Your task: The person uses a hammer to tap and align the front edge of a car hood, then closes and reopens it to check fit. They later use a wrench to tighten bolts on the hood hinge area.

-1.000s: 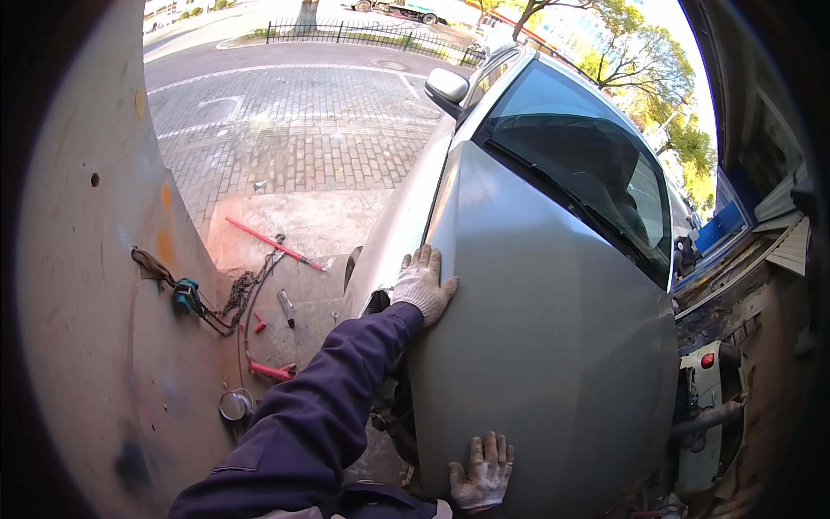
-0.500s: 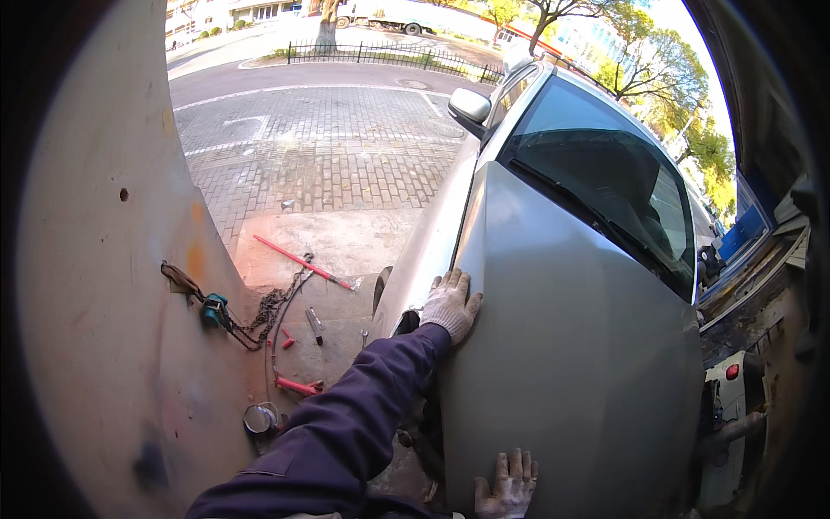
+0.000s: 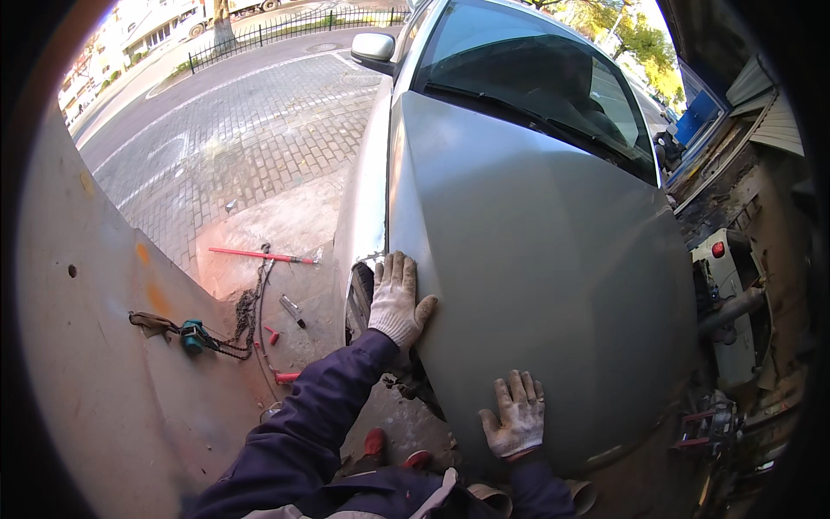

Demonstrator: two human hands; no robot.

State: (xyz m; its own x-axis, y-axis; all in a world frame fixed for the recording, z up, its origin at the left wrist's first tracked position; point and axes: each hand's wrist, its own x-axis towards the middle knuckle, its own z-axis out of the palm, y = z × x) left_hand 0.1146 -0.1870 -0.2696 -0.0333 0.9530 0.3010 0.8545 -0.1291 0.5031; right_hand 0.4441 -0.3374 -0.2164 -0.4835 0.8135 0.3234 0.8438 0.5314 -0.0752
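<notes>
A silver car's hood (image 3: 536,259) fills the middle, below the dark windshield (image 3: 527,69). My left hand (image 3: 398,303), in a pale work glove, lies flat with fingers spread on the hood's left edge, beside the bright fender (image 3: 363,216) and a dark opening at the car's front corner, where the headlight would sit. My right hand (image 3: 514,415), in a dirty glove, rests open and flat lower on the hood, toward its front. Neither hand holds anything. My red shoes (image 3: 374,441) show on the floor below.
Left, by a stained panel or wall (image 3: 78,329), lie a red bar (image 3: 255,253), a teal chain hoist (image 3: 194,337), a metal tool (image 3: 292,310) and red jack parts. Loose car parts (image 3: 726,303) crowd the right. Behind are paving (image 3: 225,130), a road and a fence.
The view has tilted down and shifted, bringing more of the hood and my shoes in. My right hand appears higher in the picture. Both hands stay open on the hood.
</notes>
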